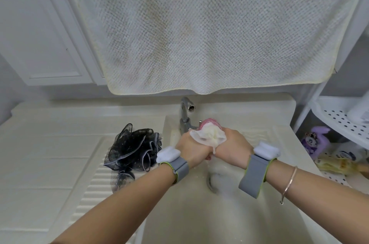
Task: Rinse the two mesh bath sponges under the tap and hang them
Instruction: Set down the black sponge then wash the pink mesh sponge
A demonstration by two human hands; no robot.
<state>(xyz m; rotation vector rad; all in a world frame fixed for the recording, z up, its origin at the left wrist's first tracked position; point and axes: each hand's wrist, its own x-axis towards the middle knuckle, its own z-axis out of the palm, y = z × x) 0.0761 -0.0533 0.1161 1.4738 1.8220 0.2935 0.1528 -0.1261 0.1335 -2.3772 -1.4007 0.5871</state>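
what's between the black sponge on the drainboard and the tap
Nothing: in the head view, only bare cream sink surround separates the black mesh sponge from the tap. Both hands squeeze the pink-and-white sponge further right.

1. Sponge [209, 132] held between both hands: pink mesh at the far end, cream-white mesh at the near end.
2. Second sponge [131, 148] on the ribbed drainboard: black netting, pale grey-lilac trim along the ruffle edges.
3. Sink basin [199, 213]: off-white, beige cast.
4. Tap [186, 113]: silver metal.
5. Towel [209, 24] hanging above: white waffle weave, faint yellow-brown streaks, yellowed hem.
6. Wristbands [254, 175]: grey straps, lime-green edging, white blocks on top.
7. Bangle [289, 183]: rose-gold.
8. Rack [339, 122]: white, dotted with holes.
9. Plush toy [316, 139]: purple.
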